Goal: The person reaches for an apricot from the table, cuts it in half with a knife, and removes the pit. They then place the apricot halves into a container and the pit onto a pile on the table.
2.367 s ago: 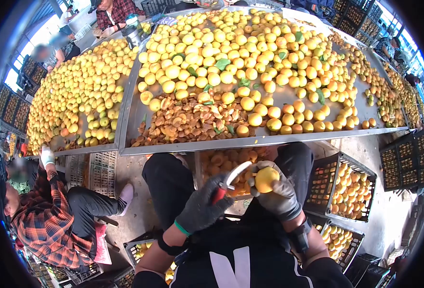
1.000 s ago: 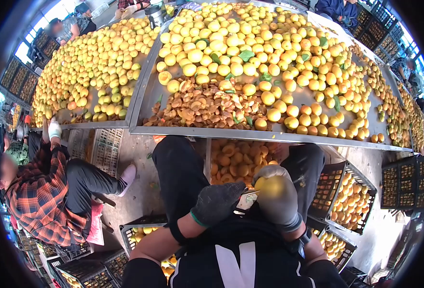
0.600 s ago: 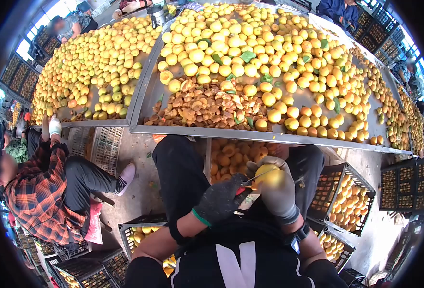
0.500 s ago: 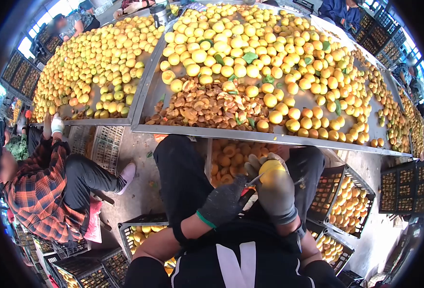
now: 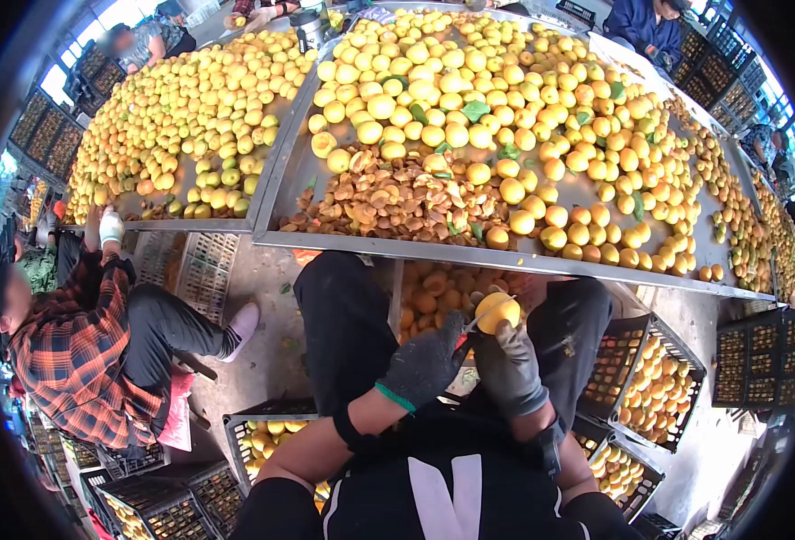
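My left hand (image 5: pixel 423 365), in a dark glove with a green cuff, is closed round a small knife (image 5: pixel 461 341) with a red handle. The thin blade meets the left side of a yellow fruit (image 5: pixel 498 312). My right hand (image 5: pixel 511 371), in a grey glove, grips that fruit from below, its thumb against the lower side. Both hands are close together between my knees, above a crate of orange fruit halves (image 5: pixel 429 297). Whether the blade is inside the fruit is too small to tell.
A metal-edged table (image 5: pixel 370 245) in front bears many yellow fruits and a heap of brown pieces (image 5: pixel 397 200). Crates of fruit (image 5: pixel 657 382) stand right and left of me. A seated person in a plaid shirt (image 5: pixel 78 360) is at the left; others sit beyond the table.
The fruit has shifted slightly up and left, and my right hand has turned, showing its thumb. My left hand has come nearer with the knife. The view has shifted slightly.
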A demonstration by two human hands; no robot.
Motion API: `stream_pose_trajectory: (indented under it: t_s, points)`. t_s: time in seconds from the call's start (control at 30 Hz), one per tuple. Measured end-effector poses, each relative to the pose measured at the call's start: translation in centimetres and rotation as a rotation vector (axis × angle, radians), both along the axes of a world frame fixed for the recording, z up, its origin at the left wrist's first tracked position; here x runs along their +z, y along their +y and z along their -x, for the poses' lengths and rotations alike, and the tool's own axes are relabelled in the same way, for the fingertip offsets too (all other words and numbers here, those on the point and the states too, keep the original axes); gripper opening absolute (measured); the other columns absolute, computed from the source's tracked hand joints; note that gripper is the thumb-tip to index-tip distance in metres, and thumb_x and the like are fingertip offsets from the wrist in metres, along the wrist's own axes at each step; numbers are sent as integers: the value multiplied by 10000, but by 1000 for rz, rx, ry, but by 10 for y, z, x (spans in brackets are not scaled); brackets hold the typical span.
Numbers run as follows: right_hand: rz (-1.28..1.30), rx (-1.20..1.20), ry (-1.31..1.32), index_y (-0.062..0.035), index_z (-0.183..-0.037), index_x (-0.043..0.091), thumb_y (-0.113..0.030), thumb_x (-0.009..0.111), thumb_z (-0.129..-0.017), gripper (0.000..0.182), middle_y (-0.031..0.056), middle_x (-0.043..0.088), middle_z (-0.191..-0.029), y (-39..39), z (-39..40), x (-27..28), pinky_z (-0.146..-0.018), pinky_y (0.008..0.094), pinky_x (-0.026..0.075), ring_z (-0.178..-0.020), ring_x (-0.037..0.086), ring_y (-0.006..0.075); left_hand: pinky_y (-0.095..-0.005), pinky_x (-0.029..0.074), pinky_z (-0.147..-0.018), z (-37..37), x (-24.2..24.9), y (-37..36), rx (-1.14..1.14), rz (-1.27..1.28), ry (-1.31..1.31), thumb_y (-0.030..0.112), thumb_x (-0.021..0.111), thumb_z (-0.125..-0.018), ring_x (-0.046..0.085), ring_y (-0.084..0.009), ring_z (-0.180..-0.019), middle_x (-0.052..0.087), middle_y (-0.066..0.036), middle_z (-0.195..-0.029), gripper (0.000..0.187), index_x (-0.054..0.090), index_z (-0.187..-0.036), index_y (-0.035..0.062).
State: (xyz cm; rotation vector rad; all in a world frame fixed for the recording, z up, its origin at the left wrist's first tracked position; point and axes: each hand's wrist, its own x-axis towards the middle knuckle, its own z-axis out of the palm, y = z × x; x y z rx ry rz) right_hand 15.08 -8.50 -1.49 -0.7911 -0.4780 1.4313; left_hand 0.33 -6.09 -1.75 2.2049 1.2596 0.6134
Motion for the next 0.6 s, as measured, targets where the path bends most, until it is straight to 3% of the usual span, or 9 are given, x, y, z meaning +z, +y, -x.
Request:
stream_pose_trajectory:
  t_s: [0.03,0.1,0.13,0.27,0.33,0.37,0.47,0.53,0.6]
  points:
    - [-2,3,4,-28,-1353,397,-316,752,-820,703,131,526,-1278,2,-7,1,-936,305,458,-1124,550,196,-489,495,-578,3,-4,4,-7,8,10,271,613,-888,634,-400,-684,627,-228,-747,403,491,-1183,26]
    - [-45,162,-424,-27,-1343,402,-282,738,-839,656,126,519,-1287,8,-21,9,-947,310,451,-1135,536,191,-488,495,-577,6,8,8,-15,7,41,267,611,-889,636,-396,-688,629,-225,-750,399,493,-1183,25]
    - [-148,48,-516,-15,-1335,411,-230,738,-841,630,124,543,-1259,11,-19,11,-955,312,449,-1103,556,193,-487,495,-576,6,12,8,-25,7,68,264,609,-890,638,-392,-692,631,-221,-753,395,494,-1183,25]
    - [-165,21,-372,11,-1337,407,-287,668,-897,592,139,556,-1251,6,-7,10,-989,331,433,-1115,561,219,-484,492,-565,-6,11,-1,29,39,3,256,617,-884,639,-380,-686,635,-212,-754,412,495,-1204,29]
    - [-85,9,-320,18,-1277,471,-174,529,-983,356,135,580,-1207,5,1,-13,-982,314,445,-1130,562,206,-474,491,-556,-9,10,-6,82,-92,48,229,623,-869,637,-373,-676,635,-191,-751,414,503,-1212,33]
    - [-85,11,-316,18,-1277,471,-174,529,-983,356,135,580,-1207,5,2,-11,-982,314,445,-1130,562,206,-474,491,-556,-7,8,-5,83,-92,51,229,623,-869,637,-373,-676,635,-191,-751,414,503,-1212,33]
    - [1,74,-141,75,-1293,452,-308,322,-1048,473,164,554,-1285,9,3,-2,-1030,319,405,-1185,535,213,-444,495,-527,-1,-7,4,55,-132,99,197,572,-887,639,-318,-656,643,-141,-790,393,518,-1250,57]
    - [-11,106,-100,73,-1300,444,-305,331,-1047,469,166,548,-1296,8,0,-2,-1028,316,404,-1193,530,212,-453,487,-538,1,-15,5,50,-281,65,168,607,-851,624,-348,-630,619,-163,-728,382,525,-1196,27]
    - [-23,139,-62,70,-1307,436,-303,339,-1046,466,168,542,-1307,8,1,0,-1027,313,404,-1200,525,210,-450,486,-536,3,-13,4,55,-252,88,159,602,-851,623,-344,-627,618,-161,-727,373,527,-1192,28]
